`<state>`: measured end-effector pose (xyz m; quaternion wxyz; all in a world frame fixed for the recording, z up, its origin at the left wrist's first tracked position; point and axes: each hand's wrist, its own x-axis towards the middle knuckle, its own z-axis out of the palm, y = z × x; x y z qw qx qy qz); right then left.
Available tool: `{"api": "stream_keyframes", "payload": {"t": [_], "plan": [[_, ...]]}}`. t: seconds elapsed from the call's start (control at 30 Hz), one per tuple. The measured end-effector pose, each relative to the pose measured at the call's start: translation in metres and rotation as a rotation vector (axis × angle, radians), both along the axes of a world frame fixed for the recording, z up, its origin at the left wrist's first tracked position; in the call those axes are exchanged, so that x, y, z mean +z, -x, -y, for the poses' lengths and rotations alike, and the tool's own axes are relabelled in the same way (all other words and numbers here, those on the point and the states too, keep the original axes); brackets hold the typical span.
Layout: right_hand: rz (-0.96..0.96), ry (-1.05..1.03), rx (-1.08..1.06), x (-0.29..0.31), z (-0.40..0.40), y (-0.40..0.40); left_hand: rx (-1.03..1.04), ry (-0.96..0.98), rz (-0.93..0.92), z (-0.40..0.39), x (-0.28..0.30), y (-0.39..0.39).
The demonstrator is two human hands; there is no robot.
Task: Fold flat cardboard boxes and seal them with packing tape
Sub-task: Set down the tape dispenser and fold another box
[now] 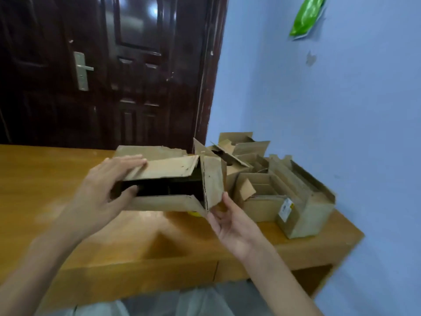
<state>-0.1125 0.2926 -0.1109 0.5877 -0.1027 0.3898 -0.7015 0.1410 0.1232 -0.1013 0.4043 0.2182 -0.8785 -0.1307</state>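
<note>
One open-flapped cardboard box (168,185) in two hands' grip, left hand (107,190) and right hand (230,218) clamped on it.

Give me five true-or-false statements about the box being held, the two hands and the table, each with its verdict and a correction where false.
1. The box in the hands has its near end open, showing a dark inside. True.
2. The left hand hangs idle, clear of the box. False: it grips the box's left end, fingers on the top flap, thumb at the opening.
3. The right hand touches the side flap at the box's right end. True.
4. The other cardboard boxes are piled on the floor. False: they stand on the wooden table, towards the blue wall.
5. Packing tape already closes the held box's flaps. False: the flaps stand apart, with no tape visible.
</note>
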Motion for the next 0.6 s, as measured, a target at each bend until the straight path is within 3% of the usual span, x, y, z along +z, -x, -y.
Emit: {"api": "stream_keyframes", "payload": {"t": [0.13,0.23,0.33,0.43,0.6], "plan": [[0.072,-0.045,-0.078,-0.019,-0.035,0.016,-0.037,0.092,-0.025,-0.010,0.004,0.047],[0.012,-0.104,-0.194,-0.029,-0.064,0.030,-0.061,0.169,-0.082,-0.043,0.010,0.085],[-0.111,-0.229,-0.229,-0.037,-0.088,0.042,-0.008,0.195,0.014,-0.058,0.018,0.120],[-0.444,-0.366,-0.344,-0.044,-0.102,0.053,0.059,0.160,0.185,-0.060,0.025,0.152],[-1.299,-0.639,-0.688,-0.059,-0.105,0.067,0.076,0.114,0.396,-0.049,0.031,0.200]]}}
